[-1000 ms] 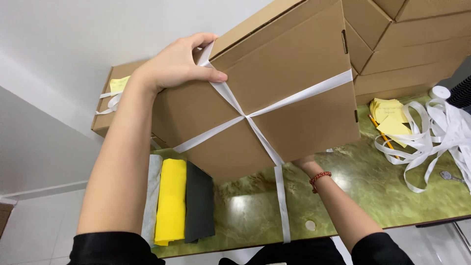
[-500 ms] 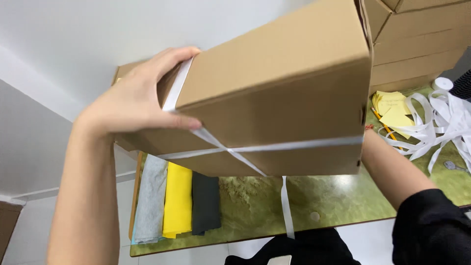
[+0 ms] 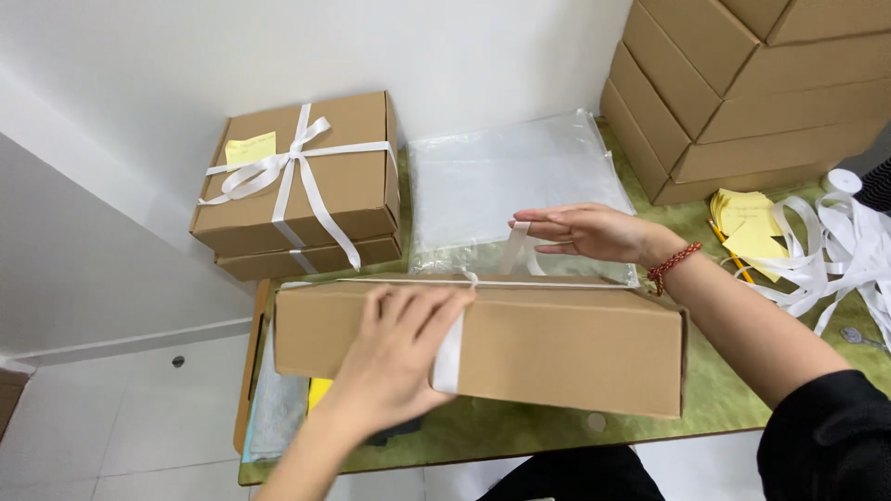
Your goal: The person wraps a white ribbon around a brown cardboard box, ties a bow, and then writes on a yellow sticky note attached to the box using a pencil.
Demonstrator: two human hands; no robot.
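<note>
The box (image 3: 566, 348) is down on the green bench (image 3: 724, 390) now; a second ago I had it lifted and tipped up toward me. My left hand (image 3: 404, 348) lies flat and spread on its near face, pinning the white ribbon (image 3: 448, 357) that runs over the edge. My right hand (image 3: 585, 232), just behind the box, has fingers stretched out with a ribbon end between them, pulled up from the top. Behind the box lies a clear plastic bag (image 3: 506, 181); to its left, a tied box (image 3: 302, 176) with a yellow note. I judge the wrap crossed underneath, knot still to tie.
</note>
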